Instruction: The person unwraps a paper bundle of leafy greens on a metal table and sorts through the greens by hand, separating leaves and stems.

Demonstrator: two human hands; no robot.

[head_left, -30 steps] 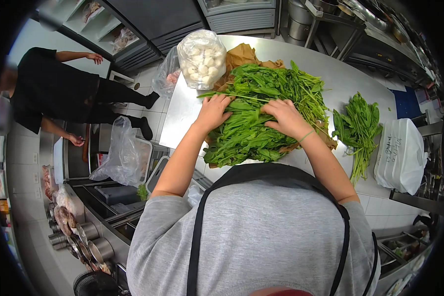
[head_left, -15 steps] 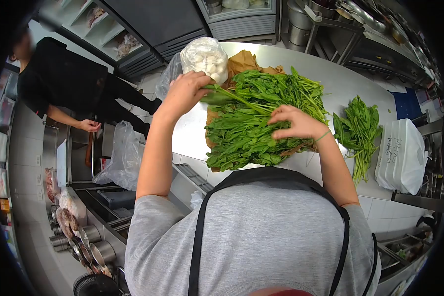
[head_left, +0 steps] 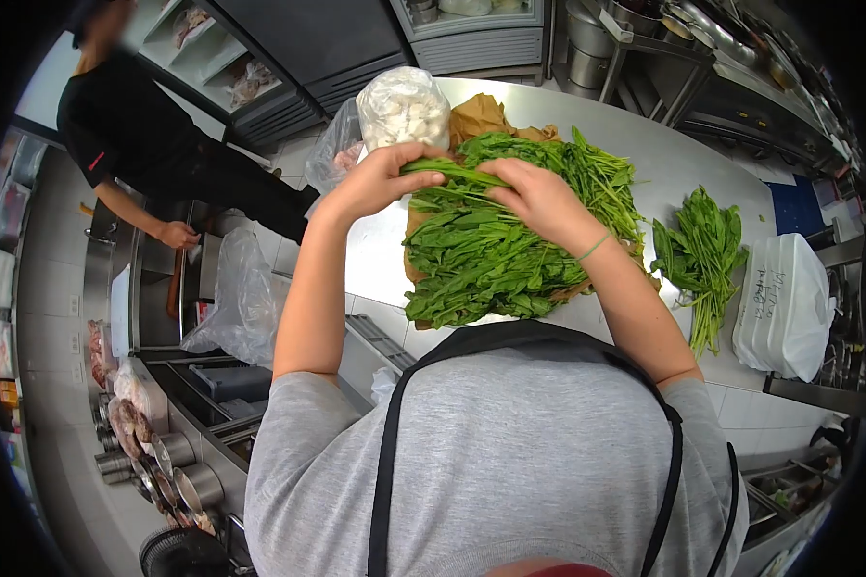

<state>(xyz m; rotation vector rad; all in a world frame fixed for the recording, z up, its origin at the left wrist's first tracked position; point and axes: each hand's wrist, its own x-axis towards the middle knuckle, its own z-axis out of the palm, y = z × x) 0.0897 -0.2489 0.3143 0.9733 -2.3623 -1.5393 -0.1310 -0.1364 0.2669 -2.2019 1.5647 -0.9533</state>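
Note:
Above the far left part of a big heap of long-stemmed leafy greens (head_left: 491, 260), my left hand (head_left: 390, 181) is closed around a small bunch of greens (head_left: 460, 174). The same bunch runs across to my right hand (head_left: 547, 200), whose thumb and fingers pinch its other end. A green band circles my right wrist. Under the heap, brown paper (head_left: 479, 117) shows at its edges. Just beyond my left hand stands a clear plastic bag of white pieces (head_left: 404, 108); I cannot tell what they are.
A smaller pile of greens (head_left: 700, 255) lies at the right of the metal table (head_left: 659, 144), beside stacked white containers (head_left: 781, 303) in plastic. A co-worker in black (head_left: 130, 125) stands at the left, near a hanging plastic bag (head_left: 241, 298).
My right hand has moved up and left from over the heap and now grips the bunch near my left hand. The co-worker has shifted slightly right.

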